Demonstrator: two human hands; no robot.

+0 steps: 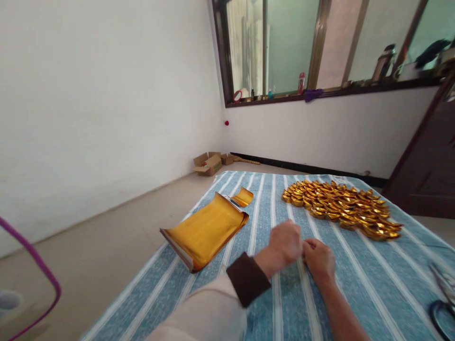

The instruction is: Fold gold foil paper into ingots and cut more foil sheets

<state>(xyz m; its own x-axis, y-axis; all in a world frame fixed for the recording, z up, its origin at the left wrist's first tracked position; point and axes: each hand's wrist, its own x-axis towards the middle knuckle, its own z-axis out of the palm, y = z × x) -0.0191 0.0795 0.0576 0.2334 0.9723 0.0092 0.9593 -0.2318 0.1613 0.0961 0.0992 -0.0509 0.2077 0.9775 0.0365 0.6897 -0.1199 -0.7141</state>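
Above the striped cloth, my left hand (284, 242) is closed in a fist, slightly blurred, its back toward me. My right hand (319, 261) almost touches it, with thumb and fingers pinched together. Whatever the two hands may hold between them is too small or hidden to make out. To the left lies a stack of gold paper sheets (209, 227) with curled edges. A smaller gold piece (243, 197) rests just behind it. Beyond my right hand spreads a large cluster of folded gold paper ingots (337, 206), packed close together.
A blue and white striped cloth (227, 293) covers the table. Scissors with dark handles (441, 303) lie at the right edge. An open cardboard box (209, 164) sits on the floor by the wall. Bottles line the windowsill, among them a red one (301, 83).
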